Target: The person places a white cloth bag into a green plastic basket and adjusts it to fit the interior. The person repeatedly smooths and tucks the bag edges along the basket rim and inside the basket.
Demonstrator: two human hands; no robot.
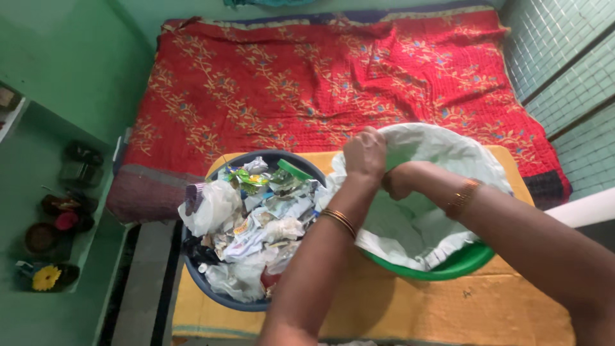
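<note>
A green bin (pixel 464 263) lined with a white plastic bag (pixel 435 154) stands on a yellow cloth (pixel 410 307). My left hand (pixel 365 154) pinches the bag's near-left rim from above. My right hand (pixel 398 182) reaches across from the right, fingers curled on the bag just inside the rim, close under the left hand. Both wrists wear gold bangles. Left of the bin, touching it, sits a dark blue tub (pixel 211 291) heaped with crumpled wrappers, paper and plastic bags (pixel 256 221).
A bed with a red patterned quilt (pixel 320 77) lies right behind the yellow-covered surface. Green wall shelves (pixel 57 211) at the left hold small jars, a dark bowl and a yellow flower (pixel 46 277). A tiled wall (pixel 564 57) is at the right.
</note>
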